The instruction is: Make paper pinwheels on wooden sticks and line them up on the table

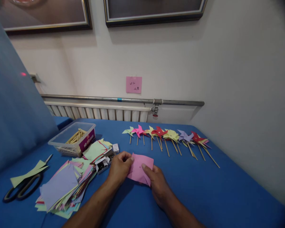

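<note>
From the head view, your left hand (118, 167) and right hand (156, 181) both pinch the pink paper square (140, 169) low over the blue table (204, 190); it looks light, floppy and easily creased, so grip its edges.
</note>
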### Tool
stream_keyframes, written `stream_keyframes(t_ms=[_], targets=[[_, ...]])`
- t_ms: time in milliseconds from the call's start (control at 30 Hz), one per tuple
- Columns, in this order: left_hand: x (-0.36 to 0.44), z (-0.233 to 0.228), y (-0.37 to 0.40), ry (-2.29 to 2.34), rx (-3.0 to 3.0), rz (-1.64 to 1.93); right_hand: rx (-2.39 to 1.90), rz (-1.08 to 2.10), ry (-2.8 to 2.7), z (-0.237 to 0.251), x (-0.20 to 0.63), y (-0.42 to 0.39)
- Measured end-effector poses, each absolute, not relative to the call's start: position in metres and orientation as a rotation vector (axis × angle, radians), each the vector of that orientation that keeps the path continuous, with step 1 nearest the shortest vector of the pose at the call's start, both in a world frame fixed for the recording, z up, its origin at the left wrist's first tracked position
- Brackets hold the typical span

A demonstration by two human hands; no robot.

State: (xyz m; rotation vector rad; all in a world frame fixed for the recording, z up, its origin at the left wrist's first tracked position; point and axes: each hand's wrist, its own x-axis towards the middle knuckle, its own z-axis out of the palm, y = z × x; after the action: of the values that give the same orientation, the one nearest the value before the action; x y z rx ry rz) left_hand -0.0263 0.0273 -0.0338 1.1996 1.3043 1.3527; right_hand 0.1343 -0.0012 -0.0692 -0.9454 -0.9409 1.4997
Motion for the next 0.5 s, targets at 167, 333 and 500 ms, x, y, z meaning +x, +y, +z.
stream_keyframes(t_ms=[167, 333, 500], targets=[[-0.0251, -0.0321, 0.0254, 1.311, 1.239, 1.354, -0.973, 1.465, -0.913, -0.0760, 0.1331, 0.0021], [-0.0256, -0.0301, 0.0250, 1.302, 1.242, 1.340, -0.951, 1.485, -0.902, -0.0743, 0.1329, 0.0010], [-0.0268, -0.0321, 0.0283, 1.265, 1.189, 1.324, -1.000, 1.438, -0.879, -0.0797, 0.1333, 0.0027]])
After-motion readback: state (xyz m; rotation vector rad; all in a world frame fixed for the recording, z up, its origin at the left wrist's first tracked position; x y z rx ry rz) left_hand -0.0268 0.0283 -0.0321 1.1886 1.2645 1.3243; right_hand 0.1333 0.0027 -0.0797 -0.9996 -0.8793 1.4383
